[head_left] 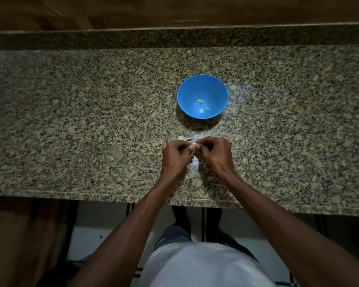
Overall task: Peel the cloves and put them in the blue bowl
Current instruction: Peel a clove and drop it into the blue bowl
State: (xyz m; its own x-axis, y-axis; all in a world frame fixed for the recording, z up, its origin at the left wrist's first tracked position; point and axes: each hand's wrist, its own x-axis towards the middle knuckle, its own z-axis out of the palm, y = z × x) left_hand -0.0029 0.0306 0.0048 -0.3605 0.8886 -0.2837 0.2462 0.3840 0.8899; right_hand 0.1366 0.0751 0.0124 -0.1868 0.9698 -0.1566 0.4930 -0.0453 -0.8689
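Left hand (175, 156): centre of frame, slightly below the middle, over the counter. Fingers curled inward, tips pinching a small pale clove (193, 146) against those of the other hand.

Right hand (215, 155): just right of the left hand, fingers likewise curled, fingertips meeting the left's at the same clove. Both hands grasp it together; most of the clove is hidden by the fingers.

Pale scrap (182, 138): on the counter just above the left knuckles, small and whitish; whether skin or clove cannot be told. A further thin pale sliver (187, 176) shows below, between the wrists.

Blue bowl (187, 88): round, plastic-looking, standing upright on the counter above the hands, near but apart from them, a little right of frame centre. Inside lie two small yellowish peeled pieces (200, 101), one near the middle, the other lower right of it.

Granite counter (81, 121): speckled brown and grey, running across the full width of the frame, with a raised ledge along its upper edge.

Wooden surface (174, 9): brown, along the top of the frame.

Person's light shirt (205, 266): bottom centre, below the counter edge.
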